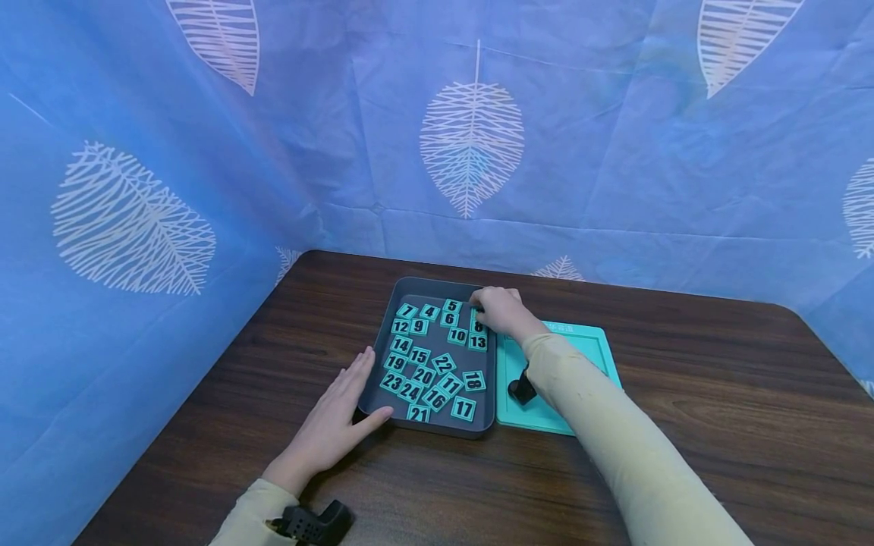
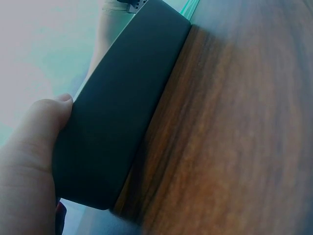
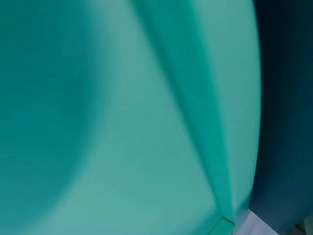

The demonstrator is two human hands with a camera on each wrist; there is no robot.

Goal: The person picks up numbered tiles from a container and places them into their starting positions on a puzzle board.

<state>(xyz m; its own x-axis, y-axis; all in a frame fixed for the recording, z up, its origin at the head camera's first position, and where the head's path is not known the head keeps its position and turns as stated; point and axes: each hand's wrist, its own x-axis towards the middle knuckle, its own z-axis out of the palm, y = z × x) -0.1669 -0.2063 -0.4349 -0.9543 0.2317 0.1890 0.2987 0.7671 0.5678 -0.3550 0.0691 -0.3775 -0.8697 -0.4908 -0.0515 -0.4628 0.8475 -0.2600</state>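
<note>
A dark grey tray holds several loose teal number tiles, among them 22, 17 and 7. My left hand rests against the tray's near left corner, fingers straight along the left side. Its thumb lies against the front wall in the left wrist view. My right hand reaches over the far right corner, fingers curled down, pinching a number tile just above tile 8. That tile's number is covered.
A teal board with a raised rim lies against the tray's right side, partly under my right forearm. Both stand on a dark wooden table. A blue curtain with white leaf prints hangs behind and at the left.
</note>
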